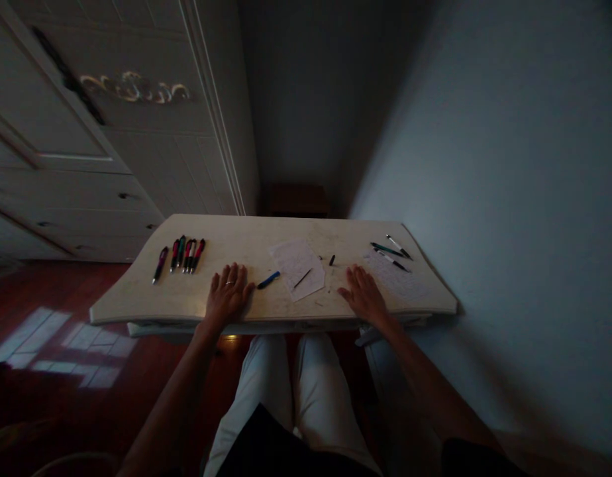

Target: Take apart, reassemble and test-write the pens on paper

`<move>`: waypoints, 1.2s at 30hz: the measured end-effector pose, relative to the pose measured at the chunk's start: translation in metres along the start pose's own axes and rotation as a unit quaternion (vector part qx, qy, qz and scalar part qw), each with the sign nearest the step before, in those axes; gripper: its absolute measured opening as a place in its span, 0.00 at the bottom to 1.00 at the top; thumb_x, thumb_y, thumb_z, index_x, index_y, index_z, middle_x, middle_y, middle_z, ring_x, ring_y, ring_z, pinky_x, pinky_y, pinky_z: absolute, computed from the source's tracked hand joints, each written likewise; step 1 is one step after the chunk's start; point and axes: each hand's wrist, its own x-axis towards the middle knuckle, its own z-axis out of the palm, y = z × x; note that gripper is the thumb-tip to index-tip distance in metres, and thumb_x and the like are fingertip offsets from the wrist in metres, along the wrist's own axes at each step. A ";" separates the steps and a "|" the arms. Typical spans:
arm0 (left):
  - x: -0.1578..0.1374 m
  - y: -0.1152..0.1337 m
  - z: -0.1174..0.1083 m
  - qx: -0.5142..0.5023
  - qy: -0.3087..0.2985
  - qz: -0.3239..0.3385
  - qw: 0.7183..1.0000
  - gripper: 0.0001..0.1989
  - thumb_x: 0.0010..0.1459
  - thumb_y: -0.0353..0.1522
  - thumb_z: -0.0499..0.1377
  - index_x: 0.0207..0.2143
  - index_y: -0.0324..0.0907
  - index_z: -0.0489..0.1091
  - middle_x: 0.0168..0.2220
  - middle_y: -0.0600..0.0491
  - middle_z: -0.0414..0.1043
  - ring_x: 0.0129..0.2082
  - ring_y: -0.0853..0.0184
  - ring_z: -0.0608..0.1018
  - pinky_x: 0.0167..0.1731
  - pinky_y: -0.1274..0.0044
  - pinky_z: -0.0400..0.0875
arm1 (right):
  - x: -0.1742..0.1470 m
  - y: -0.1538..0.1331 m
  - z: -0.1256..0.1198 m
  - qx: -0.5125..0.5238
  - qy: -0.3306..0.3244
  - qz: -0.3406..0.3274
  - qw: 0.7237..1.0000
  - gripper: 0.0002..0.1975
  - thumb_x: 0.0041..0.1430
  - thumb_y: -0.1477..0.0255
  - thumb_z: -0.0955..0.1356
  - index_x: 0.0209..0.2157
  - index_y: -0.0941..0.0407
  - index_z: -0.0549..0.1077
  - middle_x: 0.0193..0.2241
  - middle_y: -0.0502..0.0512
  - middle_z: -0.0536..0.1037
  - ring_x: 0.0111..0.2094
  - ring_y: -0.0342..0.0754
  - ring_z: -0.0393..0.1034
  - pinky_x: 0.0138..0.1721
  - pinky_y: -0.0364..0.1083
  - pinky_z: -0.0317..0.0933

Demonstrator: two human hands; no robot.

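My left hand (228,292) lies flat on the pale table (236,232), fingers extended, a ring on one of them. Just right of its thumb is a blue pen part (269,280). My right hand (361,293) also rests flat, holding nothing. Between the hands a scribbled paper sheet (296,255) carries a thin dark refill (303,277). A small dark piece (332,260) lies right of that sheet, with tiny bits near it. Beyond my right hand, several pens (391,259) lie partly over a second written sheet (403,281).
At the table's left, several pens (187,255) lie side by side, with one dark pen (159,265) apart from them. A white cabinet (187,146) stands at the back left. The right end of the table meets a grey-blue wall (514,199).
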 end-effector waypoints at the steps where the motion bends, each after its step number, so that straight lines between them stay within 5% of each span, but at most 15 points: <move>1: 0.000 0.000 0.000 0.001 0.000 0.000 1.000 0.31 0.66 0.43 0.44 0.65 0.35 0.57 0.66 0.37 0.53 0.68 0.49 0.54 0.64 0.54 0.48 | 0.000 0.000 0.000 -0.002 -0.001 0.002 1.000 0.38 0.68 0.51 0.54 0.66 0.67 0.55 0.66 0.75 0.53 0.68 0.63 0.46 0.64 0.61 0.43; 26: -0.001 0.007 -0.008 0.021 0.022 -0.003 1.000 0.32 0.65 0.45 0.45 0.63 0.33 0.59 0.64 0.35 0.57 0.66 0.48 0.58 0.62 0.57 0.51 | 0.000 -0.003 -0.002 0.004 0.052 -0.015 0.999 0.33 0.68 0.54 0.56 0.62 0.64 0.62 0.63 0.73 0.60 0.66 0.62 0.51 0.63 0.61 0.47; 36: -0.001 0.000 -0.006 -0.089 0.072 -0.023 0.993 0.27 0.64 0.44 0.48 0.57 0.36 0.66 0.61 0.38 0.64 0.64 0.53 0.63 0.62 0.59 0.55 | 0.001 -0.006 -0.011 0.047 0.100 -0.022 0.994 0.28 0.67 0.57 0.59 0.55 0.63 0.71 0.57 0.71 0.69 0.61 0.61 0.60 0.60 0.60 0.54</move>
